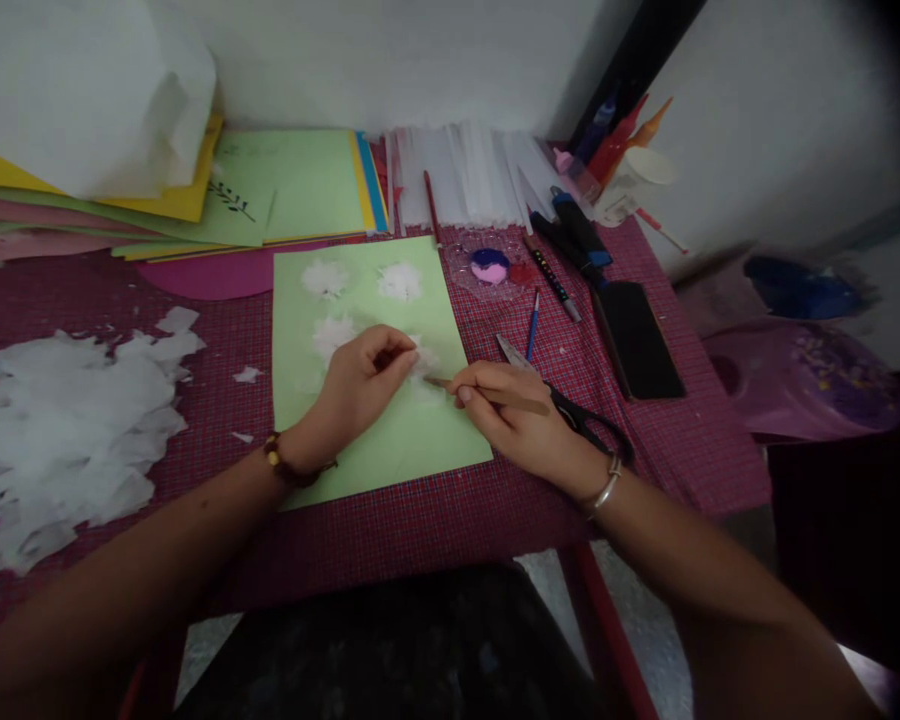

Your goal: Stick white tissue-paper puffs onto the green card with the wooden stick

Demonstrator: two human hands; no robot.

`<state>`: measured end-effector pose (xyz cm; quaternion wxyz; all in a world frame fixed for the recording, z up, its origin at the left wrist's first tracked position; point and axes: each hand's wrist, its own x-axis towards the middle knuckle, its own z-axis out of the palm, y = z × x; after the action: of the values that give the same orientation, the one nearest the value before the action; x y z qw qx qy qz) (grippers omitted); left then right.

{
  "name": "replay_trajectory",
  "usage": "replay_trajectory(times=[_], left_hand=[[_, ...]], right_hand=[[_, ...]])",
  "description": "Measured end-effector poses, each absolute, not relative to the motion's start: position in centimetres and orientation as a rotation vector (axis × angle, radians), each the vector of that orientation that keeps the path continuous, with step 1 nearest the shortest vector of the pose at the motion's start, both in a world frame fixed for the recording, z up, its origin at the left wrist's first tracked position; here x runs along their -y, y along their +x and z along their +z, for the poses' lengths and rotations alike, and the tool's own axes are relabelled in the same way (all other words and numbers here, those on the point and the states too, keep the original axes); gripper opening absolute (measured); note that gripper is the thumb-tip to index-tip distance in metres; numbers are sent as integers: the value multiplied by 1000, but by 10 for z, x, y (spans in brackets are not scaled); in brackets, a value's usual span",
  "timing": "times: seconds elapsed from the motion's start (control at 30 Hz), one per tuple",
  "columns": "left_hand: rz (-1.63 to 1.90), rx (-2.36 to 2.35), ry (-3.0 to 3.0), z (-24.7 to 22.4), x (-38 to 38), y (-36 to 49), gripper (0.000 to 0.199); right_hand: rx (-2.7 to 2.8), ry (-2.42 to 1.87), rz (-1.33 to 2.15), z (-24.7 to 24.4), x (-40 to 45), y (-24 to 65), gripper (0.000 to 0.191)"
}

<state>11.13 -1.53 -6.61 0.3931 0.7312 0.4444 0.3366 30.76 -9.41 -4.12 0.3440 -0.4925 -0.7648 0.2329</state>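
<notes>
A small tuft of white tissue paper [425,358] lies on the light green sheet [390,440], pinched at its near-left edge by the left hand [360,385], whose thumb and fingers are closed together on it. The right hand [517,420] is wrapped around a thin wooden stick [495,395] (a brush handle, perhaps; its tip is too small to tell), and the stick's point touches the tuft from the right.

Beyond the left hand, three more white tufts [400,281] sit further up the same sheet. Just under and past the right hand lie black-handled scissors [570,405], with a blue paintbrush [532,325] and a clear palette holding pink and blue paint [490,265] further out. Right of that hand rests a black phone [640,340]. Far to the left of the left hand, a heap of torn white tissue [60,430] spreads over the red checked tablecloth [217,340].
</notes>
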Motion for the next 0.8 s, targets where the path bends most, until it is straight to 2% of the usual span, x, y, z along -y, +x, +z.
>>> replay_trajectory(times=[0.3,0.57,0.67,0.8], left_hand=[[870,-1204,1749,-62,16,106,5],[855,-1183,1795,-62,15,105,2],[874,-1104,2162,-58,26,101,3],[701,-731,2821,-53,43,95,14]], right_hand=[[2119,-1213,533,-51,94,309,18],[1727,-1297,755,-44,96,311,16],[1519,-1274,869,-46,95,314,18],[1457,-1265,937,-44,92,318,18]])
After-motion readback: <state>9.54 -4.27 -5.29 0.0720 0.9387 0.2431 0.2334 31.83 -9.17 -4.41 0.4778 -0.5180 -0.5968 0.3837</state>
